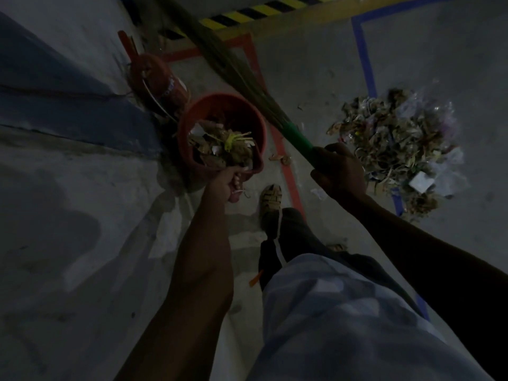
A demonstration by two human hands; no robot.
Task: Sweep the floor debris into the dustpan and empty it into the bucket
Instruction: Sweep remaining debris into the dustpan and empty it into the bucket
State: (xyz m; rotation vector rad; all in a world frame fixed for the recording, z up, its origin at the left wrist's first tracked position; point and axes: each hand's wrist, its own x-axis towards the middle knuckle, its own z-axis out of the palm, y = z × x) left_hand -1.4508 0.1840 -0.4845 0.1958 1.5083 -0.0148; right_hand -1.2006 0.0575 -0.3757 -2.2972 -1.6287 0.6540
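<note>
Centre frame: my left hand (228, 182) grips the orange dustpan (220, 133), loaded with leaves and paper scraps. A red bucket (154, 78) lies behind it, upper left. My right hand (341, 171) clasps the green-handled broom (297, 138). A debris pile (395, 144) rests at right on the grey floor (82, 215), marked with coloured tape.

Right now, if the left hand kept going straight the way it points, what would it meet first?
The left hand points up at the orange bucket; it would likely run into the debris heaped inside it first, though depth is hard to judge.
</note>
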